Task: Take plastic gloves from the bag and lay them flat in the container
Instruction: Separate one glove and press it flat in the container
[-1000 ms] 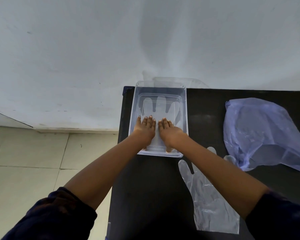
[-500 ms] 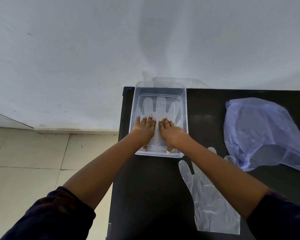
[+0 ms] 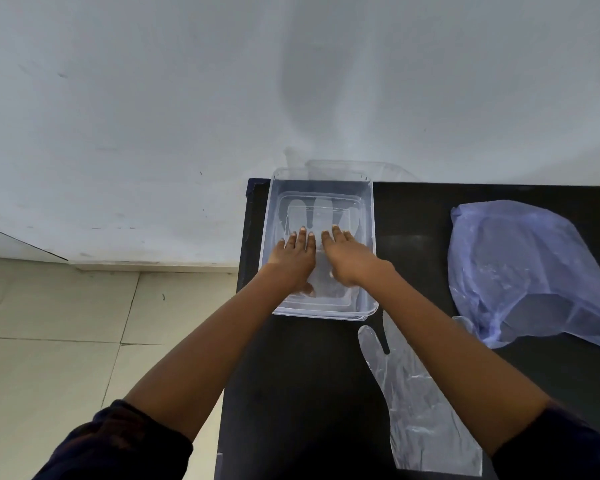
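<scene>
text: none legible | labels: none | brands: none | numbers: none | signs: none

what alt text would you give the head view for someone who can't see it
Left hand and right hand press a clear glove flat inside a clear container on a black table. Another glove and a bluish bag lie to its right.

A single wide-angle view from a head-worn camera, looking forward and steeply down along both outstretched arms. A black table (image 3: 309, 393) fills the lower middle, near the lens; a pale wall (image 3: 187, 98) lies beyond, its apparent curve probably lens distortion.
</scene>
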